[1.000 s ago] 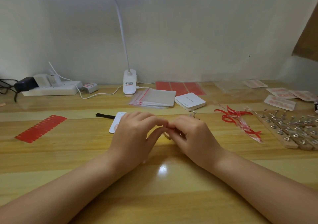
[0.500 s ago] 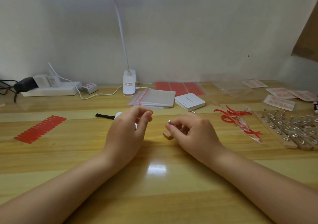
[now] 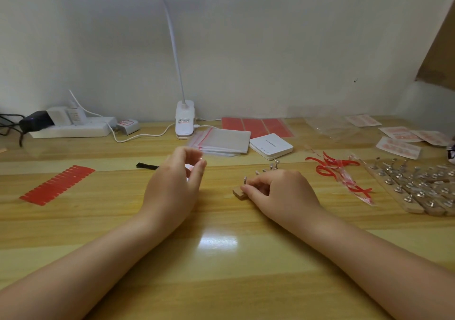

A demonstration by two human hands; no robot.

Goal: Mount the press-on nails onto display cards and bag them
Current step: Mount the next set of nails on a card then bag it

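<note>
Head view, looking down on a wooden desk (image 3: 221,282) with two bare forearms reaching in from the bottom corners. Left of centre, left hand (image 3: 176,186) raised off the desk, blurred, fingers curled with thumb and fingertips close together; something small and pale pink glimpsed between them, too blurred to name, so hard to tell whether anything is pinched. Right of centre, right hand (image 3: 278,191) resting on the desk, fingers curled round a wooden nail stand strip (image 3: 240,193), with small metal pegs poking up just beyond the knuckles. At centre right edge, more wooden strips with metal pegs (image 3: 418,186) lying side by side. Just left of those, a clear bag with red curled pieces (image 3: 341,174). At left, a red sheet of nail strips (image 3: 57,184). Upper centre, a stack of clear zip bags (image 3: 222,141), touching a small white box (image 3: 270,145), with a white clip lamp (image 3: 184,120) behind. Upper right, pink-printed display cards (image 3: 398,147). Upper left, a white power strip (image 3: 71,129) against the wall.
</note>
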